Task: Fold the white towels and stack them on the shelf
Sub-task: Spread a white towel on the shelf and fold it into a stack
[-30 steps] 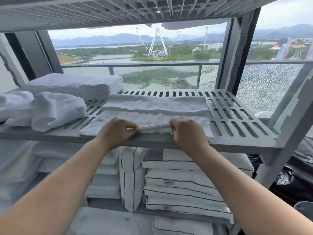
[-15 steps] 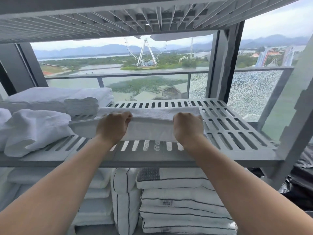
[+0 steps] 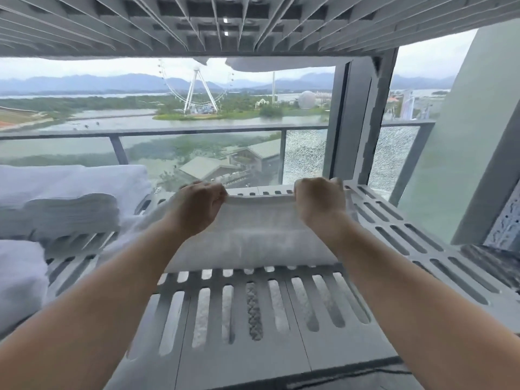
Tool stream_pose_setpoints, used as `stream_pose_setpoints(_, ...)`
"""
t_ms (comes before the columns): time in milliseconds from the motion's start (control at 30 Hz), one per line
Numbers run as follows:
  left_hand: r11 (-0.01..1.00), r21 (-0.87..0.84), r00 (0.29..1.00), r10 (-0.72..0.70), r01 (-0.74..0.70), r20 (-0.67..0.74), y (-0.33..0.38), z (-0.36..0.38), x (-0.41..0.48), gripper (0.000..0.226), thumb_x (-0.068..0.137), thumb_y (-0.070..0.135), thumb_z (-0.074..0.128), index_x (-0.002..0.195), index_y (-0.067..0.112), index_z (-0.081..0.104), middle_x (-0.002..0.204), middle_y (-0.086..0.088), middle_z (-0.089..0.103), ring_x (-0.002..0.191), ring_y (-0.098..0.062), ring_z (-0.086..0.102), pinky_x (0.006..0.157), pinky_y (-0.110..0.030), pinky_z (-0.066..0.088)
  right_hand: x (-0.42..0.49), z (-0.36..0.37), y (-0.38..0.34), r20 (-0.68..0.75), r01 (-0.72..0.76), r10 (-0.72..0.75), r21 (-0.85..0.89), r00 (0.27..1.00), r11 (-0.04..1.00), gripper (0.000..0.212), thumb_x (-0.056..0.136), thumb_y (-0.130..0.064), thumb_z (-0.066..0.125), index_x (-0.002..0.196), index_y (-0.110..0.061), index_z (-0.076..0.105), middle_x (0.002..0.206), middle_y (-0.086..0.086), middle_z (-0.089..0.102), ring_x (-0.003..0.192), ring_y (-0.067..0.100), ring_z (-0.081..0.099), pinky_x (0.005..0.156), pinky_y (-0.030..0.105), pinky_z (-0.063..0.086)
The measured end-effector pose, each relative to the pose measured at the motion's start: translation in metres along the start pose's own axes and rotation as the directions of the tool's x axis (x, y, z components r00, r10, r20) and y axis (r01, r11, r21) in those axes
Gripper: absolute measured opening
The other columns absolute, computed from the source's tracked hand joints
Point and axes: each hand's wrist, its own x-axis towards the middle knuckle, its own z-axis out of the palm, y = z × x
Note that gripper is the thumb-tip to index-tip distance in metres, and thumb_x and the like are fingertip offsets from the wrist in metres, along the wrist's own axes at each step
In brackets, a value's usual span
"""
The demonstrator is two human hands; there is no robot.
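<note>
— What are the hands doing?

— The left hand (image 3: 201,204) and the right hand (image 3: 319,202) are both curled tight on the far edge of a white towel (image 3: 253,237). The edge is pulled straight between them.

— Where is the towel?

— It lies on the grey shelf (image 3: 394,235) with slots, towards the back, and spreads a bit to the left.

— Anything beside it?

— Yes — a stack of folded towels (image 3: 70,198) sits to the left, and another white towel (image 3: 19,280) is nearer, at the left edge. A second slotted shelf (image 3: 197,23) hangs overhead. Behind is a window (image 3: 140,108) with a big wheel (image 3: 197,88) far away.
</note>
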Motion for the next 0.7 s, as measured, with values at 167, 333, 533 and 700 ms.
stream_pose_setpoints(167,0.993,0.011,0.965,-0.114,0.114,0.234,-0.01,0.039,0.006,0.022,0.098,0.036,0.052,0.107,0.027,0.07,0.111,0.001,0.068,0.105,-0.024,0.062,0.095,-0.041,0.048,0.015,0.05,0.005,0.073,0.018,-0.016,-0.018,0.997,1.0,0.029,0.092,0.0,0.045,0.093,-0.019,0.068,0.09,0.0,0.07,0.081,0.021,0.058,0.1,0.045,0.041)
stream_pose_setpoints(333,0.983,-0.071,0.948,-0.143,0.169,0.285,-0.016,0.047,0.008,0.026,0.096,0.045,0.056,0.109,0.025,0.067,0.113,0.0,0.069,0.105,-0.023,0.063,0.095,-0.041,0.048,0.02,0.063,0.013,0.118,0.055,-0.083,0.228,0.989,0.972,0.027,0.089,-0.01,0.045,0.095,-0.019,0.07,0.095,0.0,0.069,0.091,0.02,0.062,0.087,0.035,0.053)
stream_pose_setpoints(533,0.971,-0.095,0.96,-0.195,0.217,0.2,-0.014,0.048,0.003,0.021,0.1,0.04,0.054,0.109,0.023,0.061,0.108,-0.002,0.072,0.099,-0.028,0.066,0.085,-0.04,0.051,0.023,0.063,0.014,-0.015,0.091,-0.091,0.322,0.996,0.942,0.026,0.087,-0.01,0.051,0.1,-0.019,0.072,0.101,0.001,0.07,0.095,0.02,0.062,0.095,0.042,0.049)
stream_pose_setpoints(700,0.965,-0.096,0.956,-0.224,0.245,0.189,-0.014,0.049,-0.001,0.017,0.1,0.036,0.053,0.107,0.022,0.058,0.102,-0.006,0.073,0.094,-0.031,0.066,0.081,-0.041,0.052,0.028,0.066,0.004,-0.177,0.08,-0.045,0.195,0.983,0.978,0.031,0.089,-0.004,0.052,0.101,-0.024,0.073,0.099,0.0,0.071,0.095,0.022,0.063,0.093,0.04,0.048)
